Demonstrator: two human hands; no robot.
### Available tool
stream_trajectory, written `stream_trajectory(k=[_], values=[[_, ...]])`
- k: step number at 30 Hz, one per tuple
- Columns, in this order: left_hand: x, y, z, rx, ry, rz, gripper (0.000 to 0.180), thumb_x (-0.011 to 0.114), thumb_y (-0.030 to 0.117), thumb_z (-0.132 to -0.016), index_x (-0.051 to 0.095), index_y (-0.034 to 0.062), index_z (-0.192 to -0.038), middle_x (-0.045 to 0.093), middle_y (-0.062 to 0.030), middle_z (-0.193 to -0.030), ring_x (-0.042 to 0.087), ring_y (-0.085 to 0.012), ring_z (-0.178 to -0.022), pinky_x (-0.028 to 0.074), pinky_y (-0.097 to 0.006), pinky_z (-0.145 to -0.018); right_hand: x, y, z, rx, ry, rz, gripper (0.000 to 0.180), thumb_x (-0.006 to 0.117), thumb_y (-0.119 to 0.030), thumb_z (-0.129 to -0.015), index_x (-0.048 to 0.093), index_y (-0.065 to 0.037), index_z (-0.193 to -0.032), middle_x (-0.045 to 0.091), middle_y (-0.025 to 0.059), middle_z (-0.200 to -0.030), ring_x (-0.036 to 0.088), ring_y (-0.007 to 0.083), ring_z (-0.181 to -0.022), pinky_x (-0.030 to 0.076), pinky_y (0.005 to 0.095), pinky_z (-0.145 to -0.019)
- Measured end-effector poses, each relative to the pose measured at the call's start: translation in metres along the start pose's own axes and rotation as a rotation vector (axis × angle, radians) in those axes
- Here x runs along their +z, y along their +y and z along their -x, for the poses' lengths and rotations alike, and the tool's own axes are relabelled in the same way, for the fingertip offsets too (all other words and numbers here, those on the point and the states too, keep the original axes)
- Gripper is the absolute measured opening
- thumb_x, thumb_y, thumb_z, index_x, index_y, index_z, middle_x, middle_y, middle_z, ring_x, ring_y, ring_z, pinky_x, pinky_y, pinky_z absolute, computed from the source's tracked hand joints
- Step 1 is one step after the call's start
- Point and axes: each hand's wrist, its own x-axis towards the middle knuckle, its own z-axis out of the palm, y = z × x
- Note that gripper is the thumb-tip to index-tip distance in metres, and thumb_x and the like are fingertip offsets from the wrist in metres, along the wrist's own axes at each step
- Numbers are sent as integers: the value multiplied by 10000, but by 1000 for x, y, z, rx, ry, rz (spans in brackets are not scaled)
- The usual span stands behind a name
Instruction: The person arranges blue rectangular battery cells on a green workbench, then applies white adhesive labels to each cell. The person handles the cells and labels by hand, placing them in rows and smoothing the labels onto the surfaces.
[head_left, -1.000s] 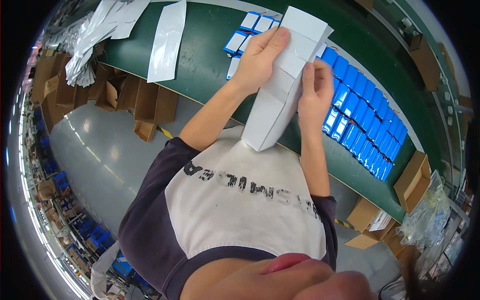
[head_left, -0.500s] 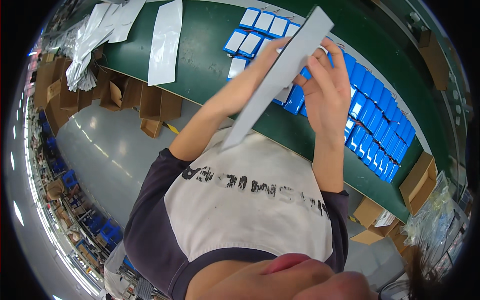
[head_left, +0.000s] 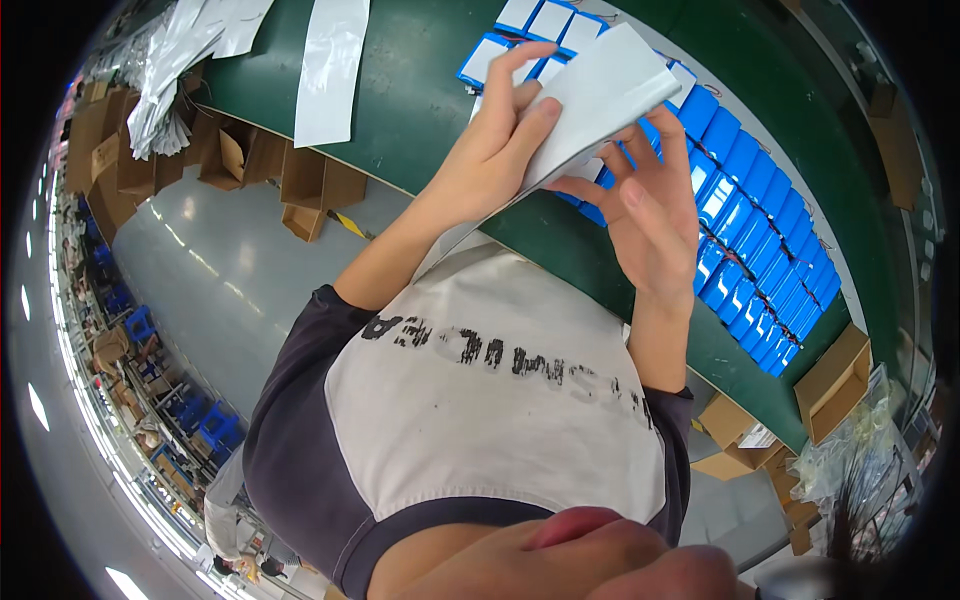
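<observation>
Box (head_left: 605, 90), white, tilts over the edge of the green surface (head_left: 400, 110) | left hand (head_left: 495, 150) holds it, I see | right hand (head_left: 655, 215) spreads wide by its lower edge, touch unclear to me | blue packs (head_left: 760, 225) beyond

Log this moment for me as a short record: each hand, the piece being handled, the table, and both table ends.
Left hand: gripping the white folded piece
Right hand: fingers spread at the piece's right edge, thumb apart; contact partly hidden
Piece: held slanted, above the table edge
Green table: blue packs in rows, some white-faced; white sheet lying flat
Left end: pile of white sheets
Right end: open cardboard box
</observation>
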Motion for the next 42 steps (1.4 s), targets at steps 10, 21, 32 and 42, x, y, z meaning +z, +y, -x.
stream_trajectory(k=[10,21,32,42], values=[[-52,7,-3,186,435,-652,251,458,103,-1092,653,3,-1213,608,-66,-801,511,-115,-656,389,-278,-597,-10,-12,3,5,249,717,218,609,-154,-1066,648,15,-1199,683,47,-979,634,101,-908,515,237,-606],[-91,-18,1,-96,99,-631,299,543,163,-1067,637,129,-1350,657,-82,-780,585,-158,-622,455,-306,-611,-75,-32,-21,116,174,924,156,659,-190,-1033,699,-40,-1044,659,-12,-825,553,40,-746,422,223,-653],[-28,-29,-6,305,-254,-906,302,659,177,-995,719,196,-1291,705,-61,-723,659,-223,-608,522,-358,-591,-100,-35,-59,210,-85,1373,163,659,-253,-1032,694,-94,-1034,471,13,-668,417,109,-633,337,288,-596],[-20,-39,-12,425,-345,-969,352,703,154,-941,739,218,-1285,744,3,-889,676,-192,-667,543,-313,-592,-98,-38,-73,362,-168,1393,197,641,-294,-1050,696,-106,-1036,493,-7,-709,421,100,-676,351,284,-653]])
